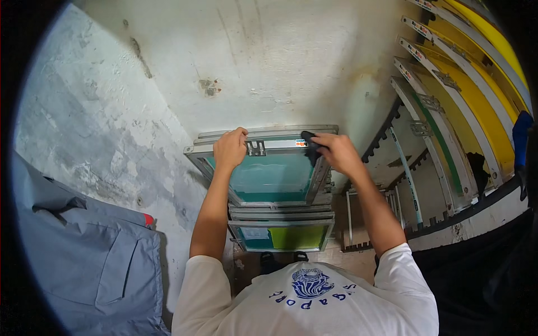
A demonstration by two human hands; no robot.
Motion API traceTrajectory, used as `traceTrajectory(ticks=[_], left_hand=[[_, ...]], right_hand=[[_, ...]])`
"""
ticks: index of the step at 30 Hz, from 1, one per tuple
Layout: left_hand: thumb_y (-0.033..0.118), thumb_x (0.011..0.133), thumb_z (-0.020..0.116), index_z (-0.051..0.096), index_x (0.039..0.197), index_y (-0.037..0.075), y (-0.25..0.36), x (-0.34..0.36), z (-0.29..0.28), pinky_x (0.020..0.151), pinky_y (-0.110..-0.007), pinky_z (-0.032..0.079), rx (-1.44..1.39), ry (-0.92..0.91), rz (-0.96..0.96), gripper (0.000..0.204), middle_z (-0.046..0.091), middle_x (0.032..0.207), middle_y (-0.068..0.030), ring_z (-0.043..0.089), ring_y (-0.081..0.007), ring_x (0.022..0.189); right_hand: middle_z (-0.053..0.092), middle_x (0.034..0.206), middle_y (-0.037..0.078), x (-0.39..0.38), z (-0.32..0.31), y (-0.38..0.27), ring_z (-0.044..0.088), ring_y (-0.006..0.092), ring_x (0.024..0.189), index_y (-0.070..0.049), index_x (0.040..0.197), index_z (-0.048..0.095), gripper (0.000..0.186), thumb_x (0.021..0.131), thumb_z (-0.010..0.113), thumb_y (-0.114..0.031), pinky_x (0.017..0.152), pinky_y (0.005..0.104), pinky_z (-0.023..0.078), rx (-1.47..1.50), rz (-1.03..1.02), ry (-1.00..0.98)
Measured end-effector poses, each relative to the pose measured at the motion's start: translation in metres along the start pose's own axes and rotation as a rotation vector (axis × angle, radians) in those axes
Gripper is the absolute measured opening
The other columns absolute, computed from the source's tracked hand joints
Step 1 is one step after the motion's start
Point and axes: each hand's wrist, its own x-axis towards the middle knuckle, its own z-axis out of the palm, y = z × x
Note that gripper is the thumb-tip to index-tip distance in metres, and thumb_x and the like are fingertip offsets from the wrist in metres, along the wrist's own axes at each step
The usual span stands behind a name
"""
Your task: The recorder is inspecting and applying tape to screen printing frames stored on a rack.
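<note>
A metal-edged screen printing frame (272,176) with teal mesh stands upright against the wall, and other frames lean behind it. My left hand (230,149) is closed over its top rail, left of a small metal clip (256,148). In my right hand (339,152) is a bunched black cloth (314,149), pressed against the top rail near its right corner. A small label (300,143) sits on the rail beside the cloth. The fingertips of my left hand are partly hidden behind the rail.
Below stands another row of frames (280,222), with teal and yellow-green mesh. To the right, a slotted rack (431,227) holds several large frames with yellow mesh (476,101). A grey jacket (101,246) hangs at the left by the stained wall (129,112).
</note>
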Motion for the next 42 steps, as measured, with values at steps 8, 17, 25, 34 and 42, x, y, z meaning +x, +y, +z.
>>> traceTrajectory(ticks=[8, 17, 25, 34, 42], left_hand=[[0.023, 0.097, 0.056, 0.073, 0.105, 0.018, -0.003, -0.002, -0.002, 0.076, -0.052, 0.054, 0.025, -0.021, 0.004, 0.02, 0.073, 0.088, -0.0121, 0.07, -0.0351, 0.09], [0.021, 0.097, 0.056, 0.064, 0.107, 0.016, -0.006, 0.0, -0.002, 0.073, -0.053, 0.053, -0.048, 0.004, 0.051, 0.014, 0.073, 0.086, -0.0129, 0.071, -0.0378, 0.085], [0.026, 0.104, 0.051, 0.063, 0.104, 0.012, -0.004, -0.001, -0.008, 0.075, -0.053, 0.052, -0.035, -0.053, 0.105, 0.018, 0.073, 0.084, -0.0121, 0.069, -0.0378, 0.083], [0.029, 0.106, 0.05, 0.063, 0.102, 0.012, -0.009, 0.0, -0.003, 0.075, -0.054, 0.051, -0.009, -0.032, 0.158, 0.022, 0.071, 0.08, -0.0147, 0.069, -0.0386, 0.082], [0.022, 0.096, 0.057, 0.065, 0.109, 0.015, -0.009, 0.002, -0.007, 0.078, -0.054, 0.051, -0.006, -0.068, 0.135, 0.016, 0.073, 0.081, -0.0146, 0.071, -0.0376, 0.083]], right_hand=[[0.065, 0.142, 0.008, 0.038, 0.096, -0.069, 0.06, 0.0276, 0.132, -0.015, 0.135, 0.068, 0.049, 0.087, 0.07, -0.005, 0.112, 0.0558, 0.036, -0.154, -0.062, 0.007], [0.064, 0.146, 0.003, -0.006, 0.057, -0.023, 0.056, 0.0268, 0.139, -0.017, 0.132, 0.068, 0.052, 0.083, 0.069, -0.001, 0.117, 0.0652, 0.026, -0.301, 0.051, 0.108], [0.07, 0.138, 0.005, -0.047, 0.033, -0.012, 0.055, 0.0316, 0.141, -0.019, 0.13, 0.071, 0.046, 0.091, 0.063, 0.003, 0.115, 0.0663, 0.026, -0.359, 0.485, 0.371], [0.064, 0.145, 0.005, -0.02, 0.085, -0.062, 0.052, 0.0281, 0.143, -0.016, 0.131, 0.068, 0.045, 0.089, 0.066, 0.0, 0.117, 0.0646, 0.028, -0.479, 0.433, 0.355], [0.077, 0.111, 0.016, 0.041, 0.102, -0.128, 0.073, 0.0339, 0.106, -0.007, 0.119, 0.071, 0.027, 0.093, 0.065, -0.003, 0.106, 0.0494, 0.044, -0.044, 0.476, 0.293]])
